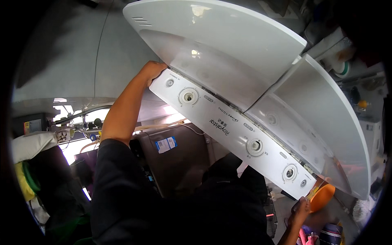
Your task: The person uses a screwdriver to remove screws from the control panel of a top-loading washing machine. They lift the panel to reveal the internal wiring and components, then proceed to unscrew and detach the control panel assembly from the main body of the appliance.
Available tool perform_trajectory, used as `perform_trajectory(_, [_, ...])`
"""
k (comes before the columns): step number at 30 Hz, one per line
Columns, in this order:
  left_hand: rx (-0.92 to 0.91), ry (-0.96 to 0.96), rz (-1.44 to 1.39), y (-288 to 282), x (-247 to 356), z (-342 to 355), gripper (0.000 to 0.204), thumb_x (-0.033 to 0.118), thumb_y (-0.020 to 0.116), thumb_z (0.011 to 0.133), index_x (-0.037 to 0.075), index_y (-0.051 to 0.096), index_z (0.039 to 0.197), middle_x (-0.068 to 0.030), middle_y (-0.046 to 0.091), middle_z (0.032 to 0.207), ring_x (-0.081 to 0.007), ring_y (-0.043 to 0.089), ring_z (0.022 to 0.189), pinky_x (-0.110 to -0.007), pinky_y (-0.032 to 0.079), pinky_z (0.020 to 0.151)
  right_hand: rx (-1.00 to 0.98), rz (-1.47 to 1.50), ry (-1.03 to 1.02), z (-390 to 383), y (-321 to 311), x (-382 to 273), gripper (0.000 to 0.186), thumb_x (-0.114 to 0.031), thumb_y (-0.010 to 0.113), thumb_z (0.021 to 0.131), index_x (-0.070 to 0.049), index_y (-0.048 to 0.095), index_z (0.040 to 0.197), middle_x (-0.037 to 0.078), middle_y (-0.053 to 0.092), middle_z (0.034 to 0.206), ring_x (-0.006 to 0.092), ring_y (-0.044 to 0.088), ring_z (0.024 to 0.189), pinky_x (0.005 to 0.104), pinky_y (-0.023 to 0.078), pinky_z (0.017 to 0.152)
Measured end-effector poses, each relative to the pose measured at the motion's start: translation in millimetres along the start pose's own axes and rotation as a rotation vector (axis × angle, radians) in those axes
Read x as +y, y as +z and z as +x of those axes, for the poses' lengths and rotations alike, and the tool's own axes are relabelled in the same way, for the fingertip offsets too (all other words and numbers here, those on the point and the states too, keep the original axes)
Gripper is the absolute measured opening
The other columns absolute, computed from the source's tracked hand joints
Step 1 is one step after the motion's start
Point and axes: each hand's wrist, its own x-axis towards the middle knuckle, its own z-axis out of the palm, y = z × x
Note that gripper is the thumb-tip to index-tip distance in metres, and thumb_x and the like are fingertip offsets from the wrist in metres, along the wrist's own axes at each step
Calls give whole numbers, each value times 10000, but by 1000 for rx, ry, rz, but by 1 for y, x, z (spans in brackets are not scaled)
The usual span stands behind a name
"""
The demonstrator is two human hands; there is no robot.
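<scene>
A long white washing machine control panel (220,126) slants across the middle, from upper left down to lower right. Its round dial seats show bare centres with no knobs on them. Two white lids, a larger one (228,28) and a smaller one (339,110), stand raised along its far edge. My left hand (154,72) is closed round the panel's upper left end, its fingertips partly hidden behind the edge. At the lower right end, my right hand (301,210) grips the panel's corner, with some fingers out of sight.
Below the panel stands a dark grey-brown casing (175,163) with a blue and white label. Pipes and hoses (87,122) run along the left, near a white cloth (34,145). An orange plastic vessel (323,198) is close to my right hand. Grey wall panels (61,53) rise at upper left.
</scene>
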Motion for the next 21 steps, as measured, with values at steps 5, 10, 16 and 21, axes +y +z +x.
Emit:
perform_trajectory(5, [10, -12, 15, 1, 1, 3, 287, 170, 586, 873, -83, 639, 998, -187, 675, 909, -292, 693, 743, -426, 577, 629, 7, -37, 9, -5, 2, -6, 157, -180, 570, 911, -144, 499, 775, -110, 349, 597, -5, 292, 478, 195, 186, 432])
perform_trajectory(10, [2, -22, 22, 1, -1, 6, 275, 170, 591, 871, -61, 651, 1007, -174, 678, 916, -282, 690, 736, -428, 576, 628, 55, -26, -15, -10, -3, -6, 124, -171, 573, 909, -101, 535, 813, -95, 373, 597, 5, 307, 493, 200, 206, 451])
perform_trajectory(16, [-53, 8, -47, -4, -6, 5, 276, 194, 595, 876, -37, 657, 1014, -147, 684, 932, -252, 686, 790, -393, 575, 685, 106, -101, -70, -16, 10, -16, 134, -165, 566, 918, -109, 521, 806, -101, 393, 630, 1, 326, 519, 199, 218, 470])
perform_trajectory(21, [-140, 2, -567, -14, -43, -7, 288, 232, 587, 886, -9, 660, 1025, -137, 692, 973, -264, 678, 859, -374, 558, 776, 27, -23, -17, -4, -5, -11, 103, -161, 586, 903, -86, 554, 841, -73, 436, 629, 25, 369, 514, 208, 246, 463])
